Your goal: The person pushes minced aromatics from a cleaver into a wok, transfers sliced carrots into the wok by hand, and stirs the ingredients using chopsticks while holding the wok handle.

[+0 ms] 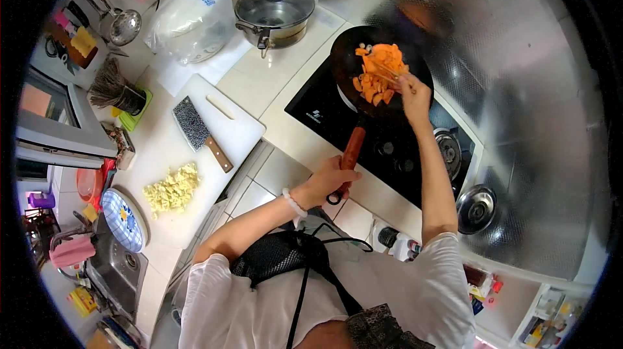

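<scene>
My left hand (324, 181), with a pale bead bracelet at the wrist, is wrapped round the reddish-brown handle of a dark wok (347, 86) on the hob. My right hand (414, 95) is closed above the wok's right side, holding thin chopsticks (384, 71) whose tips reach into orange carrot slices (379, 80). The slices are heaped in the wok's middle. On the white cutting board (243, 132) to the left lie a cleaver (192, 123) with a wooden handle and a pile of pale yellow chopped pieces (172, 189).
The black hob (383, 148) has a second burner (448, 152) right of my forearm. A lidded pot (276, 15) and a plastic bag (195, 21) stand at the back. By the sink (120, 261) is a blue-patterned plate (123, 219). Metal sheeting (538, 141) lines the right wall.
</scene>
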`<state>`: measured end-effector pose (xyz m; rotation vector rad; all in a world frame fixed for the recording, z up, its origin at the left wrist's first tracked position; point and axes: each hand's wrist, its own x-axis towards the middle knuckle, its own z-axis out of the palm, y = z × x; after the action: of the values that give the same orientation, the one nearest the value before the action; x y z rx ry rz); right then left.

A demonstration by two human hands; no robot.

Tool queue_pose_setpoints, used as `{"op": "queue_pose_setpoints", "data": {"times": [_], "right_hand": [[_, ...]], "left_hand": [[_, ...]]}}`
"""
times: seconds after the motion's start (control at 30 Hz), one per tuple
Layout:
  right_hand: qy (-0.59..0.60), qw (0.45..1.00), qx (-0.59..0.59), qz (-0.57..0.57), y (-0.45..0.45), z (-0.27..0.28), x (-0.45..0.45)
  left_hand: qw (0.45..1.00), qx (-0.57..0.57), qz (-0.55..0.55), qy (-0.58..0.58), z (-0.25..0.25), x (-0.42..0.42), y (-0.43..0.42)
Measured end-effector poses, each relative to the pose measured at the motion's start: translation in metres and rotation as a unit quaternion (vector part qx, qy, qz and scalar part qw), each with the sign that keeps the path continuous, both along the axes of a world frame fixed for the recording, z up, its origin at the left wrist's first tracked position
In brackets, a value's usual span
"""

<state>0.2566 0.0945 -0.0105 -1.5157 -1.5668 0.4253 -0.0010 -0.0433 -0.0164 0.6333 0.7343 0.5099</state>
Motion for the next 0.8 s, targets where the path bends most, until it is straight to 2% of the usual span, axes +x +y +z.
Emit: {"op": "queue_pose_setpoints", "data": {"times": [0.2, 0.27, 0.3, 0.33, 0.4, 0.43, 0.53, 0.6, 0.67, 0.8], "right_hand": [[-0.024, 0.997, 0.007, -0.069, 0.006, 0.01, 0.047], [-0.031, 0.998, 0.028, -0.047, 0.014, 0.0, 0.045], [-0.025, 0.999, -0.009, -0.032, 0.008, 0.009, 0.031], [-0.018, 0.999, -0.01, -0.05, 0.01, -0.005, 0.031], [-0.061, 0.997, -0.029, 0.041, 0.003, -0.003, 0.025], [-0.012, 0.998, -0.033, 0.044, -0.011, 0.009, 0.009], [-0.006, 0.992, -0.119, 0.045, -0.037, 0.033, 0.007], [0.012, 0.992, -0.113, 0.047, -0.056, 0.056, -0.002], [0.061, 0.988, -0.12, 0.076, -0.074, 0.074, -0.017], [0.038, 0.988, -0.122, 0.083, -0.067, 0.037, -0.001]], "left_hand": [[0.999, 0.022, -0.02, 0.018, -0.004, -0.002, 0.002], [0.999, 0.016, -0.036, 0.016, 0.0, -0.003, 0.004], [0.999, 0.015, -0.041, 0.019, 0.0, -0.003, 0.004], [0.999, 0.01, -0.035, 0.029, -0.001, -0.003, 0.004], [0.999, 0.005, -0.033, 0.038, -0.002, -0.003, 0.006], [0.998, 0.001, -0.035, 0.046, -0.004, -0.005, 0.007], [0.998, 0.015, -0.023, 0.051, -0.004, -0.017, 0.013], [0.998, 0.03, -0.014, 0.049, 0.001, -0.029, 0.02], [0.995, 0.021, -0.056, 0.082, 0.006, -0.043, 0.034], [0.987, 0.046, -0.08, 0.133, 0.014, -0.065, 0.054]]}}
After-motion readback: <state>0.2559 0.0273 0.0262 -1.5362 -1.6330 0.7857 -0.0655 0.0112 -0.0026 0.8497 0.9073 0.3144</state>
